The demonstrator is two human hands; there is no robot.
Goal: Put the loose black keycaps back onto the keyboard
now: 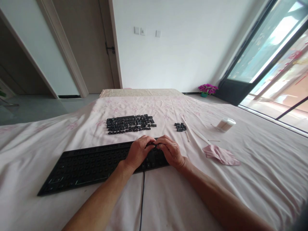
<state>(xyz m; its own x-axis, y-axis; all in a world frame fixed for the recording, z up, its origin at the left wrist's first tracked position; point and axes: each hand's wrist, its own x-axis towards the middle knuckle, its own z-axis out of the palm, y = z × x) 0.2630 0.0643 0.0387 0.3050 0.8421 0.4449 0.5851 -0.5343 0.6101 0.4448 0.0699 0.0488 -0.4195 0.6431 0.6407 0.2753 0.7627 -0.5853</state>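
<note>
A black keyboard (91,166) with its keycaps removed lies across the pink-flowered sheet in front of me. Both hands rest over its right end, fingertips meeting. My left hand (138,152) is curled with fingers pinched together, and my right hand (171,150) is curled the same way; between them sits a small dark piece (154,145), seemingly a keycap, mostly hidden by the fingers. Beyond the keyboard, many loose black keycaps (130,124) are laid out in rows. A smaller group of keycaps (180,127) lies to their right.
A crumpled pink cloth (221,154) lies right of my hands. A round tub of cotton swabs (226,124) lies on its side further back, with loose swabs (187,136) near it. The keyboard's cable (142,199) runs toward me. Glass doors stand on the right, a potted flower (207,89) by the wall.
</note>
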